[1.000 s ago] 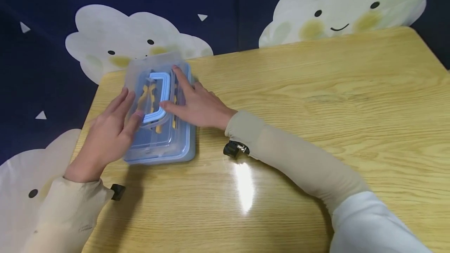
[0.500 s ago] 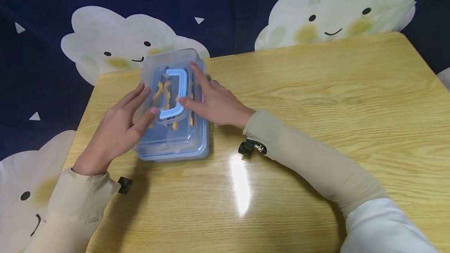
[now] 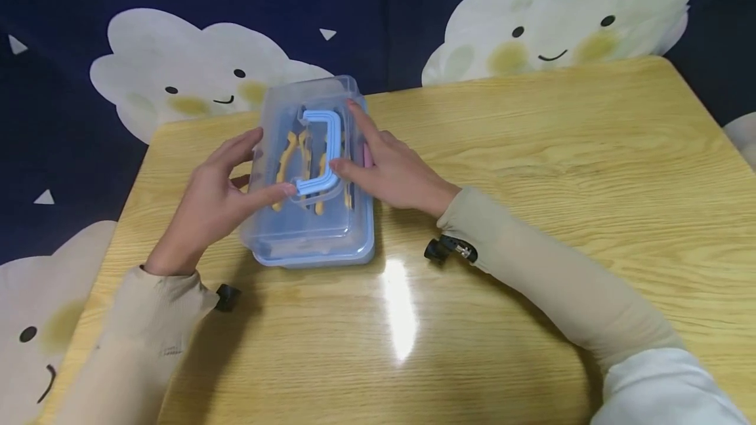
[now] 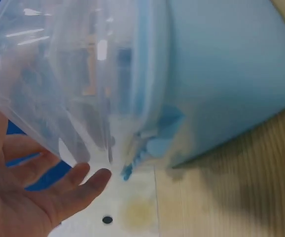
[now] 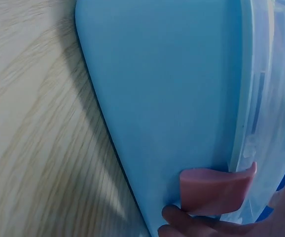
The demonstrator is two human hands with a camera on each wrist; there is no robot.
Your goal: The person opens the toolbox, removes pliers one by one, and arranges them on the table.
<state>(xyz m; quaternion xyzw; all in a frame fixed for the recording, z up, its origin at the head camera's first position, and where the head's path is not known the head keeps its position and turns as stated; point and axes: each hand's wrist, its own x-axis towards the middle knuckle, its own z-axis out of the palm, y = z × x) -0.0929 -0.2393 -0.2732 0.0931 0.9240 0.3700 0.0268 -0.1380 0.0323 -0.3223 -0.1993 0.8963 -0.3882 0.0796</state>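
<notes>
A light blue storage box (image 3: 313, 258) with a clear lid (image 3: 304, 225) and a blue carry handle (image 3: 334, 146) stands on the wooden table. My left hand (image 3: 215, 199) holds the lid from the left, its thumb on top beside the handle's near end and its fingers curved along the side. My right hand (image 3: 398, 172) grips the other side, thumb by the handle, index finger along the lid's edge. Its lower fingers lie against a pink latch (image 5: 216, 190). A blue latch (image 4: 160, 143) juts from the left side. Several yellow-and-dark pieces (image 3: 287, 156) show through the lid.
The wooden table (image 3: 520, 215) extends to the right of the box. Behind it hangs a dark blue cloth (image 3: 378, 12) printed with white clouds. A small black device (image 3: 437, 250) sits at the right wrist, another black device (image 3: 227, 297) at the left.
The box has slid to the right across the table, both hands moving along with it. My left fingers now curl closer round the lid's side. The head view has shifted slightly.
</notes>
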